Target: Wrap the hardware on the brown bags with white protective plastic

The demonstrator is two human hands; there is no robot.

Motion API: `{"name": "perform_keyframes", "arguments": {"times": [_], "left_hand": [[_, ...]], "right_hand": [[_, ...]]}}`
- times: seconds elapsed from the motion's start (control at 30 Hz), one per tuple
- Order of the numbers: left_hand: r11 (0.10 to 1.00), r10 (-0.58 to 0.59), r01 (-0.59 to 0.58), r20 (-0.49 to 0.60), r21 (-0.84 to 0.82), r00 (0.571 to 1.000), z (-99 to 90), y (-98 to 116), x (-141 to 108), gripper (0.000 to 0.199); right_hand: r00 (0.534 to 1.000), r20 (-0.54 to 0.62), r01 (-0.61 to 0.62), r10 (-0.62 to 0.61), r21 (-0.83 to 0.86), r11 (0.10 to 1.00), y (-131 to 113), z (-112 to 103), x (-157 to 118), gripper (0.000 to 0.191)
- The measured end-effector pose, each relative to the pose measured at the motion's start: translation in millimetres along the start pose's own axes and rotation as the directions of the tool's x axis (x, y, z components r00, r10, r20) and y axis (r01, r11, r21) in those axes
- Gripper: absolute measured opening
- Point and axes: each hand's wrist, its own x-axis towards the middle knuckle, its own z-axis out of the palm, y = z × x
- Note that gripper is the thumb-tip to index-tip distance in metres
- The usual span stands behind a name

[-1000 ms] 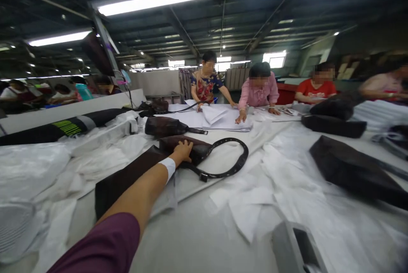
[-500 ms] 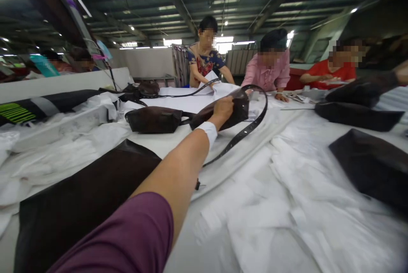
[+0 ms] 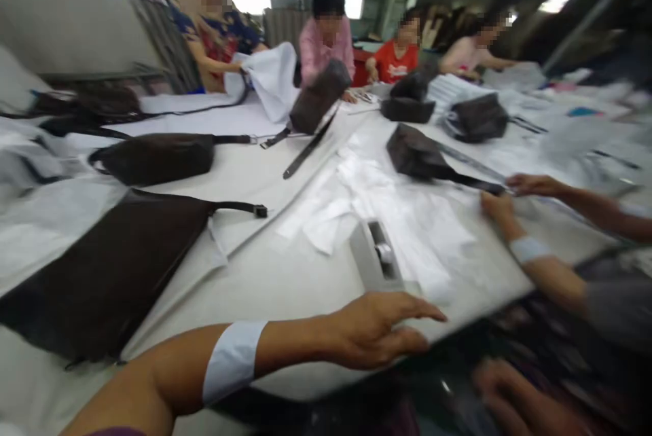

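Note:
My left hand [image 3: 377, 331] is over the near edge of the white table, palm down, thumb and fingers apart, holding nothing. A white band wraps its wrist. Just beyond it sits a grey dispenser [image 3: 374, 256] with a white roll inside. Low at the right, my right hand [image 3: 509, 388] is smeared by motion below the table edge; whether it holds anything is unclear. A large dark brown bag [image 3: 112, 266] with a buckled strap lies at left. Behind it rests a smaller dark bag [image 3: 163, 157]. Farther off, another dark bag [image 3: 320, 96] stands tilted before a person in pink.
At right, a co-worker's two hands [image 3: 502, 208] hold the strap of a dark bag [image 3: 415, 151]. White wrapping sheets [image 3: 356, 198] spread over the table's middle. Several people work along the far side, one holding white paper [image 3: 272, 79]. More dark bags [image 3: 479, 117] lie at far right.
My left hand has let go of the dark bag across the table and come back to the near edge. The view has swung right; my right hand has come into view.

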Motion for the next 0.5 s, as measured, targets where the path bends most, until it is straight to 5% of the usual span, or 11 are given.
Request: {"name": "perform_keyframes", "arguments": {"times": [0.07,0.13,0.2,0.27,0.37,0.43,0.5], "left_hand": [[0.985,-0.122,0.141,0.171,-0.101,0.978,41.6,-6.7,-11.8,0.047],[0.928,-0.209,0.303,0.369,-0.219,0.906,72.0,-22.6,-18.9,0.048],[0.844,-0.248,0.444,0.514,-0.302,0.821,90.1,-33.8,-26.5,0.055],[0.785,-0.315,0.537,0.546,-0.309,0.776,96.2,-32.1,-34.1,0.056],[0.853,-0.425,0.498,0.346,-0.155,0.836,91.2,-5.3,-34.9,0.045],[0.923,-0.381,0.365,0.168,0.120,0.909,86.7,20.2,-25.6,0.034],[0.886,-0.294,0.224,0.119,0.407,0.948,87.8,43.2,-12.9,0.024]], "right_hand": [[0.996,0.026,-0.084,0.084,-0.015,0.996,-5.0,-12.7,-39.3,0.018],[0.993,0.069,-0.096,0.096,0.006,0.995,-2.3,-20.6,-59.8,0.019],[0.992,0.119,-0.056,0.049,0.055,0.997,2.5,-25.4,-69.9,0.016],[0.988,0.152,-0.011,-0.005,0.103,0.995,6.3,-28.2,-78.0,0.013],[0.984,0.167,0.043,-0.067,0.143,0.989,12.3,-30.2,-93.3,0.010],[0.981,0.163,0.078,-0.107,0.178,0.981,16.3,-29.7,-102.2,0.009],[0.980,0.136,0.110,-0.144,0.232,0.966,17.9,-26.6,-106.1,0.009]]}}
